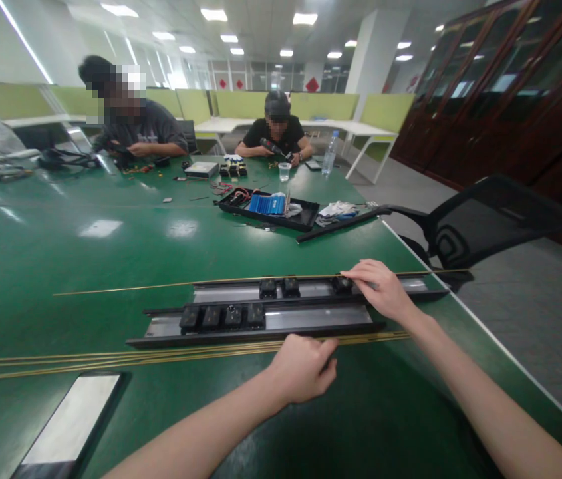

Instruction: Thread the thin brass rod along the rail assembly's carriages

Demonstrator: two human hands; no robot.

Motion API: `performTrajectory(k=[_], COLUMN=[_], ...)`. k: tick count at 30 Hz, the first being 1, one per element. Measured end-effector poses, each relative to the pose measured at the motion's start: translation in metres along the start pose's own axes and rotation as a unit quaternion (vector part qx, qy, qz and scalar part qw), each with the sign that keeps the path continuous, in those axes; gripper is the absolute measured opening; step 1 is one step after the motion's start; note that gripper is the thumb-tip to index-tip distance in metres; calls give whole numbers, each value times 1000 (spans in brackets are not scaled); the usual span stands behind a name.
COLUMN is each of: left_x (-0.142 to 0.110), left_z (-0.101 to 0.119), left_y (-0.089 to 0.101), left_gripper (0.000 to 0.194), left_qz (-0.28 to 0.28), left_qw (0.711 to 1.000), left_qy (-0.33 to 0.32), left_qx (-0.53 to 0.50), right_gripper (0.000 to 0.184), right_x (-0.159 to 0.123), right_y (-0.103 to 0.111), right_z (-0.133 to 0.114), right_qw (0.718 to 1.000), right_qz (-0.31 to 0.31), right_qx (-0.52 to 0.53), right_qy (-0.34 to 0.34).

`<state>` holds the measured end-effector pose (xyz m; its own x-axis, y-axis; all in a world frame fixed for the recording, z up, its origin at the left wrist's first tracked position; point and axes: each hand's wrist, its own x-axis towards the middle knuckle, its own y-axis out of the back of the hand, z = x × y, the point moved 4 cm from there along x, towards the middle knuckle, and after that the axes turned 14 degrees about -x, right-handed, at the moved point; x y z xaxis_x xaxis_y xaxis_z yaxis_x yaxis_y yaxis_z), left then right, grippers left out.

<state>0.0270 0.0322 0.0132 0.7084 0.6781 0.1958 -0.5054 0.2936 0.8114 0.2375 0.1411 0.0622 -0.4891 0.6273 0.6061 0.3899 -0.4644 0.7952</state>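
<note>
My right hand (379, 287) pinches at a small black block (342, 285) in the far metal channel (231, 293), its fingertips also close to a long thin brass-coloured rod (161, 286) along the far edge. Two more black blocks (279, 287) sit to the left in that channel. In the near channel (315, 319) several black blocks (222, 317) stand in a row on the left. My left hand (303, 369) is loosely closed in front of the near channel, beside a bundle of thin brass-coloured rods (201, 350). Nothing shows in its fingers.
A phone (74, 419) lies at the near left. Farther back are a black tray (305, 214) with a blue finned part (268, 203), gloves (338, 213), a cup (284, 171) and a bottle (330, 153). A chair (500, 213) touches the right edge. Two people work across the table.
</note>
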Motion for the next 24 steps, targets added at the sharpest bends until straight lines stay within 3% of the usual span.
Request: performTrajectory(k=[24], left_x=[-2], left_z=[1], left_y=[-2], left_gripper=[31], left_qz=[-7], left_qw=[1000], left_qy=[-2], left_qx=[4], right_gripper=[26], right_x=[1], right_y=[2], right_z=[2], right_qw=[998], right_qz=[-14], right_qx=[35], right_qy=[-45])
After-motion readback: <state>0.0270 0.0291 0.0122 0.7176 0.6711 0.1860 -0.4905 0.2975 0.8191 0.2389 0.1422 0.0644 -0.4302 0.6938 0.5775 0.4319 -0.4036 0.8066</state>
